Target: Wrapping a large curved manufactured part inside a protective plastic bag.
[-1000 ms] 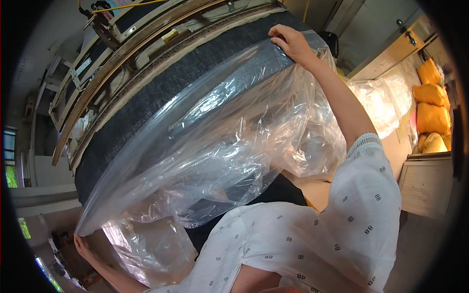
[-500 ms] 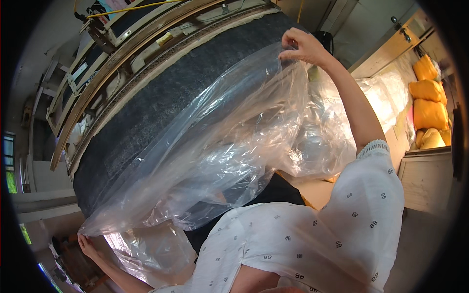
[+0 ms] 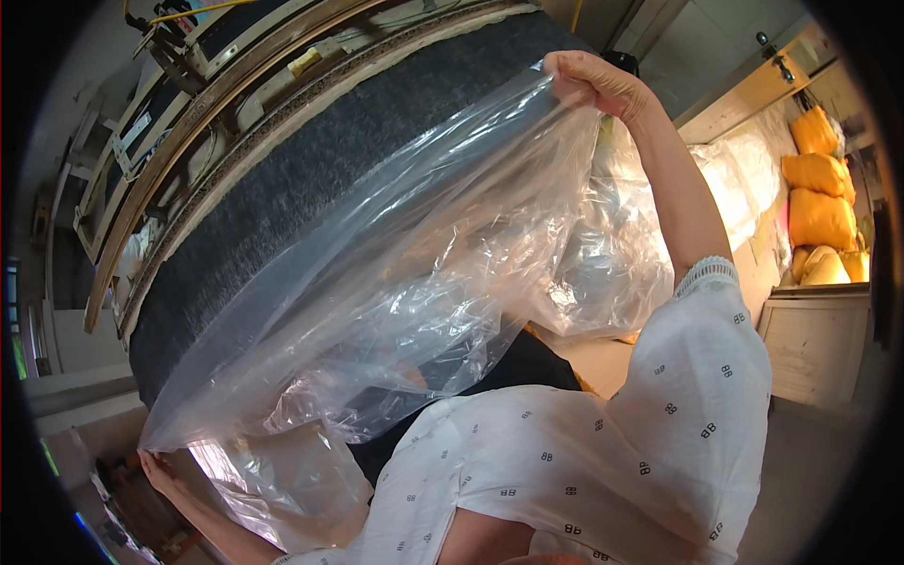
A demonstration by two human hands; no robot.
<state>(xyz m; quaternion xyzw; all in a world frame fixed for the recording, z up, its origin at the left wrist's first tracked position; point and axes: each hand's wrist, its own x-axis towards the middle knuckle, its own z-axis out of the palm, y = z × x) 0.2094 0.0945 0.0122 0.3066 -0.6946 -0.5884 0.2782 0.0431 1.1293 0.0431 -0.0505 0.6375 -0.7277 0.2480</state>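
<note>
Clear plastic sheet point(image 3: 405, 264) is held at 2 ends, partly over the dark table top point(image 3: 320, 179) and close to the white shirt point(image 3: 584, 443). The left hand point(image 3: 163, 474) pinches its left end. The right hand point(image 3: 601, 83) has curled fingers pinching its far right end. Orange bundles point(image 3: 821, 218) sit to the right.

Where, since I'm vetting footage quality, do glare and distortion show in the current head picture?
Head view: white glints streak the crumpled, transparent plastic sheet; at the view's right, glare washes out wrinkled, translucent plastic sheeting; the long charcoal-grey work surface bows, likely from fisheye distortion; the corners go black.
</note>
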